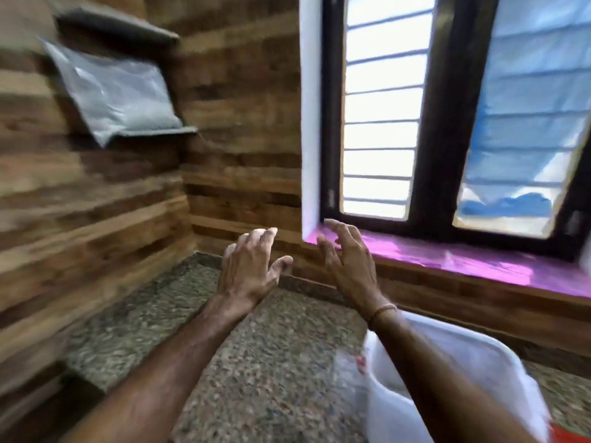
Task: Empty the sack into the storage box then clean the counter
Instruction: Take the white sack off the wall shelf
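Note:
A clear plastic sack (118, 94) of pale grain lies tilted on a small wall shelf (160, 132) at the upper left. A white translucent storage box (499, 356) stands on the speckled stone counter (262, 356) at the lower right, partly hidden under my right forearm. My left hand (249, 266) and my right hand (348, 263) are both raised above the counter's far corner, fingers spread and loosely bent, holding nothing. The two hands are apart and well below the sack.
Wood-plank walls meet in the corner behind my hands. A barred window (377, 116) sits at the right above a pink sill (463, 260). A second shelf (121, 24) hangs higher up on the left. Something red (572, 436) shows at the bottom right edge.

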